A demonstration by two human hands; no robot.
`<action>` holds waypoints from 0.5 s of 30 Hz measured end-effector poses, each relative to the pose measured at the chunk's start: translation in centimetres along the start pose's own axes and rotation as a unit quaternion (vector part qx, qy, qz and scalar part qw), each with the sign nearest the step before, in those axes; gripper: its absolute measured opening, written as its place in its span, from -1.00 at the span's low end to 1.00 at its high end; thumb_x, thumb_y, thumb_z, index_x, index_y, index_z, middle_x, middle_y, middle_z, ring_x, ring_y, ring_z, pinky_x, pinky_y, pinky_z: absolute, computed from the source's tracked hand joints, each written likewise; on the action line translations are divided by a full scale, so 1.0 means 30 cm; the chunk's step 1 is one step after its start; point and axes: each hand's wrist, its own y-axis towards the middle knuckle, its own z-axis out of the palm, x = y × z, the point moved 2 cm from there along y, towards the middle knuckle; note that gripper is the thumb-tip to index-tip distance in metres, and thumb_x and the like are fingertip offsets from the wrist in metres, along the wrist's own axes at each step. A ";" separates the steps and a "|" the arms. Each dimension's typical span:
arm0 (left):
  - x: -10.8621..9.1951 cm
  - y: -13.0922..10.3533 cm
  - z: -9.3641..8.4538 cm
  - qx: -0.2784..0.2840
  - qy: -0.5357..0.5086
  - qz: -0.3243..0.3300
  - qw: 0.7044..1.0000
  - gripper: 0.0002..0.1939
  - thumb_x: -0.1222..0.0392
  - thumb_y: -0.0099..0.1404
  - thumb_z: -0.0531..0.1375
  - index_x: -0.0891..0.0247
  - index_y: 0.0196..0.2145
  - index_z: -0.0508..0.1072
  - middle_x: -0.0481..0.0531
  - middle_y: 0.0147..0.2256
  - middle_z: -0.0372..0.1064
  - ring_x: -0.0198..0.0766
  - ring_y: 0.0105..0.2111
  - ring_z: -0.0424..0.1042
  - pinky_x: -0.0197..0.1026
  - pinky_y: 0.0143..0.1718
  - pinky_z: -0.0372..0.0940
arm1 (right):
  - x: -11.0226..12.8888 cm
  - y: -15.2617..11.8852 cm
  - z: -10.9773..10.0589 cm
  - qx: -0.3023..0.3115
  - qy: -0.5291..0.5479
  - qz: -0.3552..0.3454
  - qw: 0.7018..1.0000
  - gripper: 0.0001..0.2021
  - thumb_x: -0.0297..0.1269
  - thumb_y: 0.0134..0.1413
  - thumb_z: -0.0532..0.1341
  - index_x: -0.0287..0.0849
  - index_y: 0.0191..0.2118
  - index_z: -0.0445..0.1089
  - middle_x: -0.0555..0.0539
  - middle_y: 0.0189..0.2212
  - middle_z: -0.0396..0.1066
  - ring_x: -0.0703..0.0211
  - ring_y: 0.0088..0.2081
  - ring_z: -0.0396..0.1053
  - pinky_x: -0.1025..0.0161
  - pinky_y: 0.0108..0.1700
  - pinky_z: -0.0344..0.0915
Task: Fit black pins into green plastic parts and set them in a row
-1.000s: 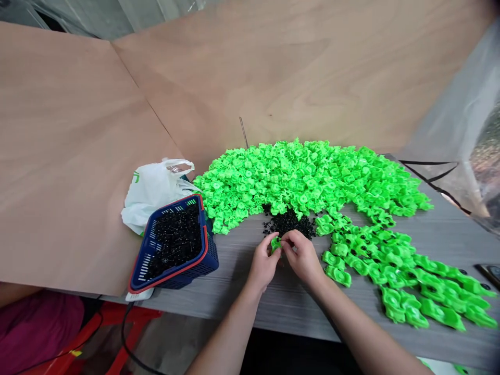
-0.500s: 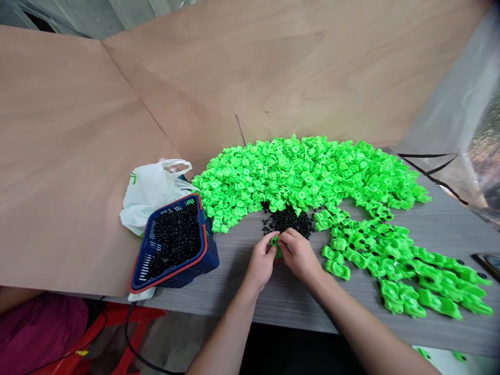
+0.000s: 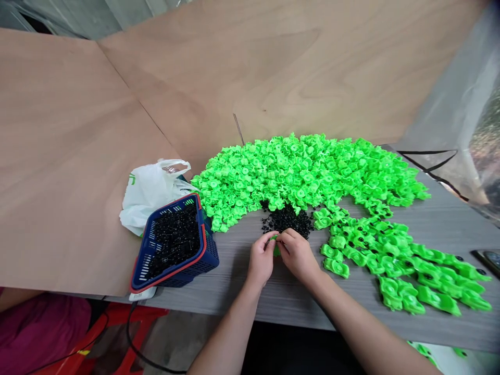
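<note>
Close together over the front of the table, my left hand [image 3: 261, 259] and my right hand [image 3: 297, 254] both pinch one small green plastic part [image 3: 277, 250]. Fingers cover most of it, so its exact shape is hidden. Just beyond the fingertips lies a heap of small black plastic pieces [image 3: 289, 220]. A large pile of loose bright green plastic parts [image 3: 297, 166] curves behind that heap. To the right of my right hand, green parts with black pieces on them [image 3: 375, 247] lie in loose rows.
A blue basket [image 3: 213, 255] with a red rim holds many black pieces at the left. Behind it sits a white plastic bag [image 3: 146, 190]. Wooden boards [image 3: 273, 67] wall the back and left. A dark device [image 3: 490, 260] lies at the right edge. Another person's clothing [image 3: 42, 333] shows lower left.
Both hands stay in nearly the same place. The green part has turned between the fingers, and the black spot seen on it before is now hidden.
</note>
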 end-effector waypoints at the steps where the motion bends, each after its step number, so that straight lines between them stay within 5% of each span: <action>1: 0.000 0.000 -0.001 -0.004 -0.002 0.000 1.000 -0.71 0.16 0.35 0.12 0.20 -0.05 0.54 0.13 -0.03 0.49 -0.09 0.00 0.45 -0.03 0.09 0.30 | -0.002 -0.001 0.000 -0.008 0.019 0.004 1.000 -0.86 -0.48 0.19 0.14 -0.14 -0.22 0.41 -0.08 -0.29 0.38 0.15 -0.24 0.37 0.27 -0.17 0.28; 7: -0.015 -0.002 -0.010 -0.014 -0.021 0.000 1.000 -0.70 0.09 0.34 0.14 0.22 -0.06 0.55 0.17 -0.03 0.48 -0.08 -0.06 0.47 -0.12 -0.11 0.42 | -0.028 -0.009 0.010 -0.049 0.170 0.077 0.981 -0.92 -0.36 0.14 0.22 -0.13 -0.22 0.40 -0.05 -0.33 0.45 0.16 -0.30 0.42 0.25 -0.22 0.36; 15: -0.016 -0.014 -0.011 -0.002 -0.058 -0.015 0.998 -0.64 0.01 0.32 0.16 0.24 -0.04 0.51 0.18 -0.05 0.46 -0.22 -0.35 0.47 -0.25 -0.48 0.44 | -0.069 0.001 0.038 -0.020 0.327 0.161 0.931 -0.77 -0.21 0.06 0.30 -0.19 -0.18 0.45 -0.08 -0.35 0.48 0.16 -0.34 0.44 0.23 -0.26 0.40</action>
